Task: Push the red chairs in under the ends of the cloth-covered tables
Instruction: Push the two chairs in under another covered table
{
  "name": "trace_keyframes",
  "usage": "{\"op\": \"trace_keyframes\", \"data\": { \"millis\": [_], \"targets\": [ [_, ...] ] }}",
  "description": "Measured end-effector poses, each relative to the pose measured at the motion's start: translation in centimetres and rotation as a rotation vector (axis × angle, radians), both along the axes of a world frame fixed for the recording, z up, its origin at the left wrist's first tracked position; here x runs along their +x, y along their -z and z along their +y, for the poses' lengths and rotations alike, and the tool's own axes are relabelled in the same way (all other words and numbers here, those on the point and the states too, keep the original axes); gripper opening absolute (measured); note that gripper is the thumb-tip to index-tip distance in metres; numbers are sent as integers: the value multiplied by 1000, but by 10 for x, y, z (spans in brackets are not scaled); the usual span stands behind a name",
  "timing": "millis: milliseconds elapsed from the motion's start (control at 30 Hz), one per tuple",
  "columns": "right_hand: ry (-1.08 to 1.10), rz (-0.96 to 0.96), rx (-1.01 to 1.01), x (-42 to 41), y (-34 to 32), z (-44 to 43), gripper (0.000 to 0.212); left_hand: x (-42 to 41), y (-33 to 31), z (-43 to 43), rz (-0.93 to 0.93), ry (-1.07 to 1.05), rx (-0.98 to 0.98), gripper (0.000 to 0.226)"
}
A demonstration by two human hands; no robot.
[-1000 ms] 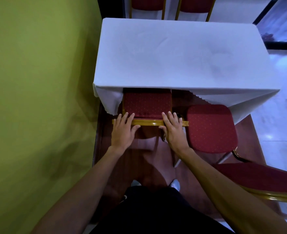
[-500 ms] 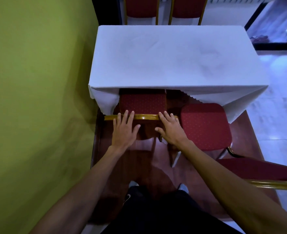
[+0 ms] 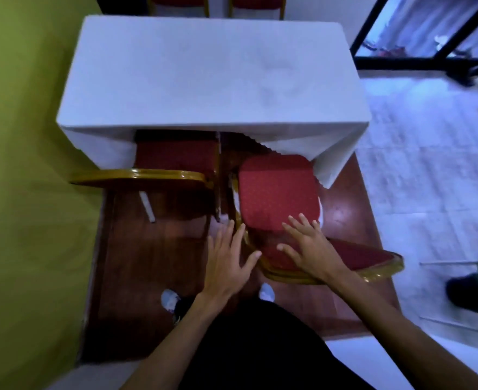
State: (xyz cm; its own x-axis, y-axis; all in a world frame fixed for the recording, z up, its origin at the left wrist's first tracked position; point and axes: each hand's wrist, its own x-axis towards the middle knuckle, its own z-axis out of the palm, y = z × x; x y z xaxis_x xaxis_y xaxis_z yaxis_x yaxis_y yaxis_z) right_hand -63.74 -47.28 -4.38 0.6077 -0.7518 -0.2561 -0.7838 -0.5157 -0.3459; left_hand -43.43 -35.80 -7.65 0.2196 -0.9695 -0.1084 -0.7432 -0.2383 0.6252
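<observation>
Presently the left red-cushioned, gold-framed chair (image 3: 176, 156) sits tucked under the white-clothed surface (image 3: 204, 74); left hand (image 3: 226, 260) beside the second red-cushioned chair (image 3: 277, 192), right hand (image 3: 311, 249) over its seat rear, both spread, gripping nothing. Risk: an uneven push jams it against its neighbour or snags the hanging cloth (image 3: 333, 153). Mostly outside, its back-to-front axis points at the surface, skewed slightly left.

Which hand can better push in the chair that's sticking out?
Probably the right hand: it is spread over the back of the chair, while the left hand is only at its side edge.
</observation>
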Motion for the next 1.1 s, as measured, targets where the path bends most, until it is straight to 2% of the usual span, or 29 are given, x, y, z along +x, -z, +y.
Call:
{"op": "trace_keyframes", "data": {
  "millis": [167,267,433,567,800,1100],
  "targets": [
    [14,15,44,-116,-10,11,62,-102,16,6,99,184,16,74],
    [-48,14,-52,-161,-12,25,61,-135,21,9,60,292,110,77],
    [-2,-41,-129,-195,-4,21,65,-139,22,0,27,288,166,80],
    [20,-116,-185,-222,6,19,54,-134,23,-4,-2,286,166,74],
    [46,-141,-270,-223,22,20,48,-130,21,-10,15,225,167,72],
    [111,-212,-194,-185,21,-14,48,-98,18,-48,6,189,101,64]
  ]
}}
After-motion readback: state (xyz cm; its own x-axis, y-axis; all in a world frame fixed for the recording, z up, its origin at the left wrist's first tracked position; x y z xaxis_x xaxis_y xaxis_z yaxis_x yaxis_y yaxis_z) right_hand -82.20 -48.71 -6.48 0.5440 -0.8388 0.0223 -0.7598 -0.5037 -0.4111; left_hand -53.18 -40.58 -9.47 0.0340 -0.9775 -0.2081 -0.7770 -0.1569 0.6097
